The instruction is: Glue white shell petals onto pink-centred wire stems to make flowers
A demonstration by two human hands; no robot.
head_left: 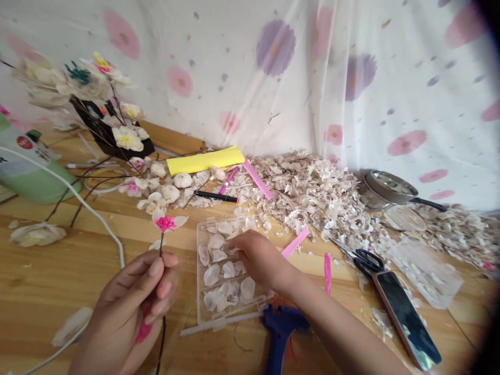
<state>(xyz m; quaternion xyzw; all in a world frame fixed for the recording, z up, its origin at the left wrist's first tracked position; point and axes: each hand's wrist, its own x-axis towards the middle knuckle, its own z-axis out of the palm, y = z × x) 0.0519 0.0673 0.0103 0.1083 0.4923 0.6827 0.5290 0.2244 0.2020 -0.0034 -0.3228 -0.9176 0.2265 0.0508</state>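
Note:
My left hand (128, 307) is closed, pinching the thin dark stem of an artificial flower (165, 224) upright between thumb and fingers. This flower has a bright pink crinkled centre and a few pale petals around it. Something pink (144, 327) shows in the palm of the same hand. My right hand (260, 258) reaches over a clear compartment tray (200, 307), its fingers bent down at the upper compartments. Loose whitish petals (219, 297) lie in several compartments. What the right fingertips hold, if anything, is hidden.
A blue glue gun (279, 333) lies below the tray, partly behind my right forearm. Scissors (365, 260) and a phone (406, 317) lie to the right. Behind are a heap of petals (308, 192), a pan (390, 187), yellow paper (205, 160) and finished flowers (127, 138). A white cable (89, 203) crosses the left.

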